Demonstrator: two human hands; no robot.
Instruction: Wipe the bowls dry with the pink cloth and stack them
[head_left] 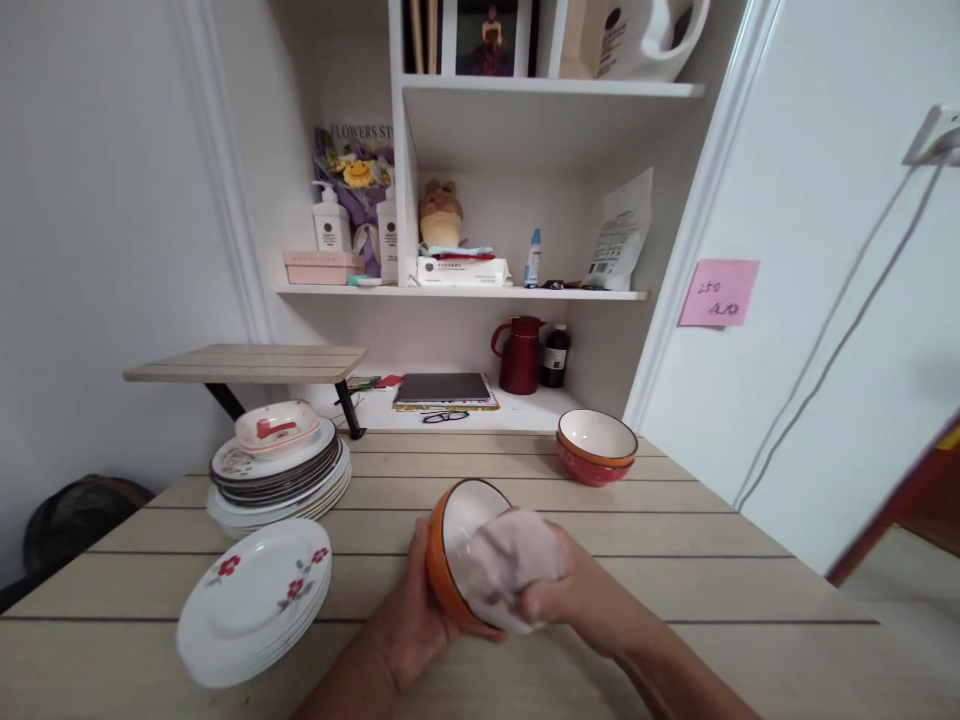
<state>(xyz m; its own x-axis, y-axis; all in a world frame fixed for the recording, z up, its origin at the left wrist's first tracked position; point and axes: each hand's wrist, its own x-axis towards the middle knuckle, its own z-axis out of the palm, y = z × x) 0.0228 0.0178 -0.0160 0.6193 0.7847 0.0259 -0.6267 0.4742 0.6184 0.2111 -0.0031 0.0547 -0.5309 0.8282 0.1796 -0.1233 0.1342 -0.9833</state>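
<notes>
An orange bowl (442, 580) with a white inside and dark rim is tilted up over the front middle of the table. My left hand (412, 620) is closed around its left side and underside. In my right hand (566, 595) is a bunched pale pink cloth (517, 565), pressed to the bowl's inside and covering much of it. The right fingers are partly hidden by the cloth and slightly blurred. Farther right on the table, another orange bowl (598, 437) sits nested in a red bowl (596, 468).
At the left stand a stack of flowered white plates (255, 595) and a taller plate stack (277, 480) topped by a small square dish (277, 428). Behind them rises a small raised stand (247, 363). Glasses (445, 416), a laptop (442, 387) and a red jug (520, 355) sit at the back.
</notes>
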